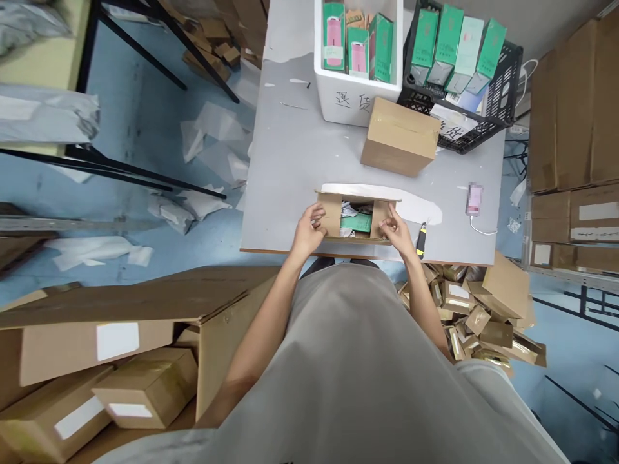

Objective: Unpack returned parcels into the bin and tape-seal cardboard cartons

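Observation:
A small open cardboard box (333, 214) stands at the near edge of the grey table (290, 161). Inside it lie a green packet (356, 223) and crumpled white paper. My left hand (309, 227) grips the box's left flap with curled fingers. My right hand (395, 231) pinches the right flap. A white sheet (367, 191) lies just behind the box.
A closed cardboard box (399, 136) sits farther back, before a white foam bin (338, 96) and a black crate (498, 96), both holding green cartons. A yellow-black knife (422, 238) and a phone (474, 199) lie at right. Cardboard boxes crowd the floor on both sides.

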The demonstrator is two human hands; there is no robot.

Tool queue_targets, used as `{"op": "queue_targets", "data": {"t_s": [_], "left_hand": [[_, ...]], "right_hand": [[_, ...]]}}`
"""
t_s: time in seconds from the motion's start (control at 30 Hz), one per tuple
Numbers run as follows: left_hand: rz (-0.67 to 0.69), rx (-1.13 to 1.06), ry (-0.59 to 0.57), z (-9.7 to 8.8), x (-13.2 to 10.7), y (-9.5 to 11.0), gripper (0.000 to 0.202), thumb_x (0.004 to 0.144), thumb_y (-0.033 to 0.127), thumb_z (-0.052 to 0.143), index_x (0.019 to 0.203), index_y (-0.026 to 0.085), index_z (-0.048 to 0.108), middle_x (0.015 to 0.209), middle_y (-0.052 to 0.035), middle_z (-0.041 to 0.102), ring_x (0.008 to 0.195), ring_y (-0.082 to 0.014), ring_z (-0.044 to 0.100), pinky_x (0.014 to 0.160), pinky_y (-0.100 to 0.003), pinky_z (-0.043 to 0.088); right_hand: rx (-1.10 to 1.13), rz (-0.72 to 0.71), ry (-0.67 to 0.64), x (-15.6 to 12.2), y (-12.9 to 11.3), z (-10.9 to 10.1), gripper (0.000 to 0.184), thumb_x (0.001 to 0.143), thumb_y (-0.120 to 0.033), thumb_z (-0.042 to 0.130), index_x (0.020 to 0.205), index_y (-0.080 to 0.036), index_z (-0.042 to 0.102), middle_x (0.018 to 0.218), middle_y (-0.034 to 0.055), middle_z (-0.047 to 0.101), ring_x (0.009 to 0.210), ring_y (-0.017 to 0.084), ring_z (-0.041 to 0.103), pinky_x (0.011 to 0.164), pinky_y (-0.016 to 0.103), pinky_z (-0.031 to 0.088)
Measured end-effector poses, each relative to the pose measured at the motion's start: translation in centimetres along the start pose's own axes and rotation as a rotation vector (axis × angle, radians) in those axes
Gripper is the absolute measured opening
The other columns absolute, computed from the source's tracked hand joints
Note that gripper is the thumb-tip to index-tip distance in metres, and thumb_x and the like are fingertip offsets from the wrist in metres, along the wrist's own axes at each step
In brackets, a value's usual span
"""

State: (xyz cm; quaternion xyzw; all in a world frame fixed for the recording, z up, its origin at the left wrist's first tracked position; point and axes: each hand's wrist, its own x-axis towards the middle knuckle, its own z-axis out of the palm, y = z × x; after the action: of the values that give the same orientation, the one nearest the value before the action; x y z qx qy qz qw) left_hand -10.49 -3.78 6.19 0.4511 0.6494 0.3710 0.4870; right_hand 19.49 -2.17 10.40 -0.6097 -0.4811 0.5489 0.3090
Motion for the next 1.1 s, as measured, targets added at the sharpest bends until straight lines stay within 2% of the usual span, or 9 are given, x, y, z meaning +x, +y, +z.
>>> {"op": "queue_targets", "data": {"t_s": [0.13, 0.27, 0.33, 0.43, 0.5, 0.6, 0.77, 0.93, 1.1], "left_hand": [[0.208, 0.318, -0.018, -1.7, -2.5, 0.1, 0.088, 0.083, 0.029, 0.088, 0.166, 0.028, 0.059, 0.177, -0.0205, 0.049, 0.172, -0.0477, 0.036, 0.137, -0.072, 0.036], [0.272, 0.569, -0.146, -1.8, -4.2, 1.0, 0.098, 0.08, 0.03, 0.101, 0.169, 0.03, 0.059, 0.195, -0.02, 0.009, 0.179, -0.056, -0.001, 0.139, -0.082, 0.018], [0.297, 0.641, -0.231, -0.9, -4.1, 1.5, 0.102, 0.077, 0.024, 0.103, 0.169, 0.033, 0.06, 0.196, -0.0176, 0.003, 0.179, -0.0546, -0.005, 0.139, -0.083, 0.011], [0.356, 0.684, -0.36, 1.1, -3.0, 2.3, 0.091, 0.071, 0.017, 0.105, 0.156, 0.03, 0.072, 0.195, -0.0158, 0.008, 0.18, -0.0512, -0.004, 0.142, -0.079, 0.001], [0.372, 0.711, -0.415, 2.1, -2.2, 2.8, 0.077, 0.067, 0.014, 0.105, 0.139, 0.025, 0.081, 0.194, -0.0161, 0.014, 0.18, -0.0507, 0.0, 0.143, -0.077, -0.004], [0.378, 0.802, -0.455, 2.1, -1.8, 3.6, 0.07, 0.064, 0.019, 0.108, 0.129, 0.019, 0.082, 0.193, -0.0199, 0.015, 0.18, -0.052, 0.003, 0.143, -0.078, -0.004], [0.381, 0.883, -0.364, -1.8, -3.6, 4.9, 0.075, 0.072, 0.039, 0.109, 0.138, 0.022, 0.077, 0.194, -0.0198, 0.007, 0.18, -0.0537, -0.001, 0.141, -0.081, 0.004], [0.273, 0.838, -0.148, -5.9, -5.4, 5.1, 0.068, 0.087, 0.052, 0.099, 0.142, 0.022, 0.073, 0.195, -0.021, 0.007, 0.179, -0.0557, -0.003, 0.14, -0.082, 0.009], [0.159, 0.76, -0.025, -6.9, -5.5, 4.2, 0.055, 0.093, 0.047, 0.094, 0.136, 0.021, 0.072, 0.195, -0.0203, 0.013, 0.179, -0.0567, -0.002, 0.138, -0.084, 0.012]], "right_hand": [[-0.375, -0.049, -0.06, 1.3, -1.3, -1.1, 0.102, 0.097, -0.055, 0.073, 0.186, -0.027, 0.031, 0.087, -0.001, 0.078, 0.069, 0.023, 0.067, 0.079, 0.039, 0.062], [-0.729, -0.064, 0.059, 3.8, -1.4, -0.4, 0.099, 0.098, -0.05, 0.079, 0.185, -0.029, 0.035, 0.11, 0.0123, 0.085, 0.1, 0.037, 0.079, 0.1, 0.051, 0.061], [-0.788, -0.062, 0.131, 4.8, -1.2, 1.0, 0.101, 0.099, -0.052, 0.081, 0.184, -0.027, 0.035, 0.125, 0.0196, 0.083, 0.113, 0.042, 0.079, 0.107, 0.056, 0.059], [-0.823, -0.031, 0.183, 5.0, -1.5, 3.8, 0.111, 0.101, -0.055, 0.081, 0.187, -0.018, 0.023, 0.137, 0.029, 0.077, 0.122, 0.045, 0.077, 0.112, 0.06, 0.057], [-0.914, 0.02, 0.181, 4.5, -2.4, 5.4, 0.11, 0.105, -0.048, 0.075, 0.188, -0.013, 0.013, 0.139, 0.0328, 0.073, 0.123, 0.045, 0.076, 0.109, 0.06, 0.059], [-1.082, 0.099, 0.153, 2.9, -4.3, 6.4, 0.097, 0.11, -0.031, 0.059, 0.188, -0.013, 0.004, 0.141, 0.0302, 0.071, 0.121, 0.04, 0.076, 0.102, 0.053, 0.063], [-1.165, 0.104, 0.208, -0.7, -5.8, 2.3, 0.08, 0.115, -0.031, 0.043, 0.188, -0.019, 0.013, 0.137, 0.0208, 0.073, 0.108, 0.033, 0.077, 0.093, 0.041, 0.062], [-1.051, 0.156, 0.407, -3.7, -3.3, -3.5, 0.076, 0.112, -0.033, 0.049, 0.183, -0.013, 0.03, 0.115, 0.0149, 0.077, 0.102, 0.032, 0.074, 0.09, 0.039, 0.058], [-0.945, 0.188, 0.469, -4.5, -0.9, -4.7, 0.065, 0.107, -0.03, 0.053, 0.168, -0.01, 0.049, 0.11, 0.0149, 0.079, 0.103, 0.033, 0.074, 0.091, 0.041, 0.057]]}}
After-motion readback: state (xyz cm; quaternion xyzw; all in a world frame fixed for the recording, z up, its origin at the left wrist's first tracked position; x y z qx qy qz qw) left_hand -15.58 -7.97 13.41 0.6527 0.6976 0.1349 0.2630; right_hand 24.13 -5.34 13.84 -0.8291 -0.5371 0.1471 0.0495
